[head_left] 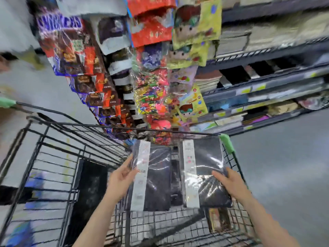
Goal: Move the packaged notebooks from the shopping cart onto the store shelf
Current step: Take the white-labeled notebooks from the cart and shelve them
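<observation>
Your left hand [121, 179] grips 1 packaged notebook [151, 177], your right hand [231, 184] another [206, 173], fingers closed on their edges, both held above the shopping cart [53, 157]. More dark packs [89, 189] lie inside it. The store shelf [267, 82] stands beside.

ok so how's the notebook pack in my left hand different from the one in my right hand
The left pack is gripped by the left hand at its left edge, beside the white label strip; the right pack is gripped by the right hand at its right edge, away from its strip. The left pack sits slightly lower in the picture, and the right one shows brighter glare on its wrap. Both are dark notebooks in clear plastic, held over the cart.
</observation>
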Demonstrator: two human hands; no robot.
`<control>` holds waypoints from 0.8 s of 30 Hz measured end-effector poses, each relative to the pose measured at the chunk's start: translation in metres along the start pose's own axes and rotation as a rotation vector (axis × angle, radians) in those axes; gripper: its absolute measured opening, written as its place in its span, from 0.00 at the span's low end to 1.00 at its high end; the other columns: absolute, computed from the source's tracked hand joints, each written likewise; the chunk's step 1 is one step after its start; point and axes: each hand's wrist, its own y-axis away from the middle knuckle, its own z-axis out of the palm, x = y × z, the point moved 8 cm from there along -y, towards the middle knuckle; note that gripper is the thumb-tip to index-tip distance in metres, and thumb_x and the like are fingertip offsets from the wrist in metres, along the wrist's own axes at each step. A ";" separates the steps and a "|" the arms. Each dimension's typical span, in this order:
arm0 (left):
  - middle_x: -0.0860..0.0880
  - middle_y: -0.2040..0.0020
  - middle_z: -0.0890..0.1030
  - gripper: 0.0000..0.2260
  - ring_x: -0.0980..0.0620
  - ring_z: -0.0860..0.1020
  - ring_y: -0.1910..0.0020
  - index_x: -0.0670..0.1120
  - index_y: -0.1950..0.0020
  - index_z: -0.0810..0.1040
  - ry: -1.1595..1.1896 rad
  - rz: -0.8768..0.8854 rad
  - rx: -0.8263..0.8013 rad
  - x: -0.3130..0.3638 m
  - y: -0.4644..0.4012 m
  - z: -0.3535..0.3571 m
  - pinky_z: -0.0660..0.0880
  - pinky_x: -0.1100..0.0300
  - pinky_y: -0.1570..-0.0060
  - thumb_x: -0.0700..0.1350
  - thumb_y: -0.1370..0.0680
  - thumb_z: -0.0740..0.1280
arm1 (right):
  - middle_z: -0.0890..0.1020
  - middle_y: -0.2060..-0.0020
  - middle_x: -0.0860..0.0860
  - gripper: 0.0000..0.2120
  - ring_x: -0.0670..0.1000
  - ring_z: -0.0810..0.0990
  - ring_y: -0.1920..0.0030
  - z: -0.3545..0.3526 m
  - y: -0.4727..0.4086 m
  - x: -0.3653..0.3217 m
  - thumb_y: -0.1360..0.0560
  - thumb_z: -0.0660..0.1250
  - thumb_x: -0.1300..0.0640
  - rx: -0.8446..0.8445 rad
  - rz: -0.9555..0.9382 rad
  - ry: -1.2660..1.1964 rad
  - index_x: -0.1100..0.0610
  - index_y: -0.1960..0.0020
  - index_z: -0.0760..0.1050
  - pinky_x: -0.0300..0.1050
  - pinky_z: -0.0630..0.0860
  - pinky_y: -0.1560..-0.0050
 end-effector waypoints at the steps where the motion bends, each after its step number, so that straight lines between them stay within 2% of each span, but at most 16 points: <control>1: 0.48 0.63 0.74 0.24 0.57 0.74 0.65 0.54 0.31 0.66 0.015 0.020 0.015 0.013 0.006 0.013 0.68 0.76 0.66 0.44 0.26 0.66 | 0.78 0.68 0.55 0.07 0.53 0.75 0.64 -0.020 0.001 0.002 0.27 0.69 0.56 0.008 -0.018 0.008 0.50 0.63 0.74 0.46 0.68 0.61; 3: 0.48 0.61 0.76 0.22 0.61 0.75 0.64 0.57 0.35 0.67 0.071 0.053 0.056 0.037 0.019 0.043 0.70 0.76 0.61 0.41 0.25 0.66 | 0.79 0.66 0.55 0.03 0.52 0.75 0.62 -0.062 0.002 0.009 0.27 0.68 0.58 0.012 -0.046 -0.026 0.53 0.58 0.76 0.45 0.70 0.60; 5: 0.48 0.57 0.77 0.22 0.56 0.75 0.57 0.62 0.35 0.68 0.107 0.069 0.071 0.057 0.031 0.077 0.72 0.66 0.48 0.45 0.26 0.68 | 0.80 0.66 0.52 0.02 0.52 0.77 0.63 -0.108 0.001 0.018 0.27 0.68 0.60 0.038 -0.067 -0.074 0.55 0.57 0.76 0.35 0.73 0.64; 6: 0.49 0.56 0.78 0.23 0.54 0.76 0.55 0.61 0.34 0.68 0.119 0.073 0.083 0.064 0.036 0.093 0.73 0.60 0.44 0.49 0.27 0.69 | 0.80 0.69 0.49 0.03 0.48 0.77 0.67 -0.131 0.004 0.021 0.27 0.68 0.59 0.055 -0.083 -0.082 0.55 0.59 0.75 0.30 0.71 0.68; 8: 0.52 0.58 0.80 0.25 0.58 0.77 0.59 0.53 0.32 0.68 0.139 0.103 0.117 0.079 0.040 0.125 0.75 0.64 0.49 0.51 0.28 0.70 | 0.80 0.74 0.45 0.07 0.42 0.75 0.71 -0.175 0.008 0.030 0.28 0.69 0.53 0.079 -0.102 -0.105 0.55 0.62 0.74 0.32 0.71 0.69; 9: 0.51 0.57 0.81 0.24 0.59 0.77 0.59 0.52 0.32 0.68 0.158 0.114 0.135 0.088 0.043 0.142 0.74 0.64 0.50 0.47 0.26 0.68 | 0.80 0.73 0.45 0.08 0.42 0.75 0.71 -0.196 0.011 0.034 0.28 0.68 0.52 0.097 -0.101 -0.126 0.54 0.63 0.74 0.35 0.72 0.66; 11: 0.50 0.52 0.82 0.23 0.54 0.77 0.52 0.54 0.32 0.67 0.193 0.121 0.190 0.104 0.046 0.174 0.73 0.59 0.45 0.40 0.25 0.66 | 0.78 0.71 0.46 0.09 0.44 0.74 0.69 -0.236 0.017 0.037 0.26 0.66 0.57 0.113 -0.122 -0.142 0.52 0.64 0.72 0.31 0.71 0.67; 12: 0.56 0.55 0.83 0.24 0.55 0.78 0.52 0.56 0.32 0.66 0.187 0.118 0.198 0.112 0.048 0.191 0.74 0.61 0.47 0.39 0.25 0.66 | 0.77 0.70 0.46 0.10 0.45 0.74 0.68 -0.254 0.018 0.038 0.25 0.65 0.59 0.113 -0.139 -0.141 0.51 0.64 0.71 0.28 0.70 0.69; 14: 0.61 0.65 0.83 0.24 0.63 0.80 0.61 0.58 0.33 0.64 0.183 0.125 0.190 0.126 0.045 0.220 0.75 0.71 0.61 0.39 0.24 0.65 | 0.78 0.65 0.46 0.06 0.45 0.76 0.64 -0.284 0.013 0.046 0.24 0.64 0.59 0.103 -0.148 -0.148 0.51 0.59 0.73 0.24 0.69 0.69; 16: 0.58 0.65 0.82 0.25 0.66 0.80 0.67 0.58 0.31 0.64 0.206 0.106 0.179 0.138 0.042 0.246 0.74 0.70 0.69 0.39 0.24 0.64 | 0.78 0.61 0.44 0.02 0.41 0.76 0.60 -0.308 0.006 0.052 0.24 0.63 0.57 0.083 -0.162 -0.130 0.53 0.52 0.74 0.21 0.68 0.68; 20: 0.52 0.60 0.83 0.24 0.63 0.81 0.64 0.55 0.30 0.64 0.230 0.099 0.173 0.157 0.028 0.290 0.77 0.71 0.64 0.38 0.24 0.63 | 0.76 0.64 0.44 0.03 0.40 0.74 0.63 -0.352 -0.023 0.056 0.23 0.62 0.56 0.113 -0.172 -0.090 0.54 0.51 0.73 0.22 0.68 0.69; 22: 0.50 0.58 0.83 0.25 0.55 0.82 0.59 0.56 0.30 0.64 0.241 0.087 0.178 0.163 0.017 0.309 0.79 0.58 0.52 0.39 0.24 0.64 | 0.76 0.64 0.45 0.03 0.43 0.74 0.63 -0.368 -0.042 0.054 0.23 0.62 0.54 0.106 -0.167 -0.088 0.53 0.53 0.72 0.27 0.69 0.68; 24: 0.47 0.53 0.82 0.24 0.50 0.80 0.53 0.56 0.30 0.65 0.261 0.076 0.193 0.166 0.001 0.325 0.76 0.56 0.50 0.41 0.24 0.65 | 0.74 0.67 0.45 0.04 0.45 0.72 0.66 -0.383 -0.066 0.055 0.24 0.63 0.53 0.098 -0.154 -0.097 0.53 0.55 0.72 0.31 0.69 0.68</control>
